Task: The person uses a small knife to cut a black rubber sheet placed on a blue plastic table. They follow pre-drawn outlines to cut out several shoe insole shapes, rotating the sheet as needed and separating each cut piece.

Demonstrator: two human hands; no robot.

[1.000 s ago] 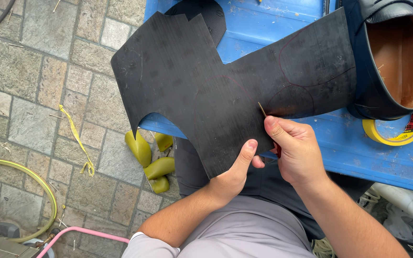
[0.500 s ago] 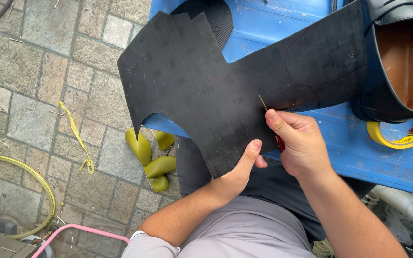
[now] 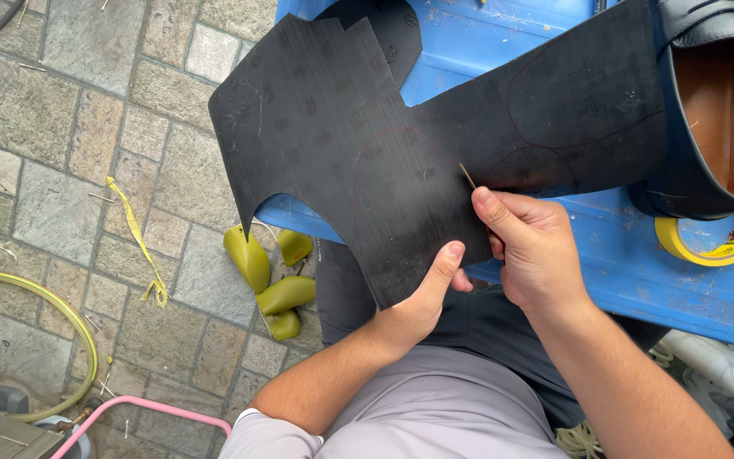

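Observation:
A large black rubber sheet [image 3: 358,144] with cut-out curves lies partly over a blue table [image 3: 639,272]. Faint red outlines of a sole shape are drawn on it. My left hand [image 3: 422,302] pinches the sheet's near edge from below, thumb on top. My right hand [image 3: 533,246] grips a thin blade [image 3: 466,175] whose tip pokes up against the sheet near the drawn line. A dark blue loafer [image 3: 715,110] with a tan inside rests on the sheet's right end.
A yellow tape roll [image 3: 711,242] lies on the blue table by the loafer. Several olive-green shoe forms [image 3: 269,276] lie on the stone paving. A yellow strip [image 3: 139,238], a yellow hose [image 3: 53,340] and a pink tube [image 3: 142,412] are at the left.
The view has shifted slightly, with the sheet and loafer sliding right in the picture. My right hand with the blade stays at about the same spot on the sheet.

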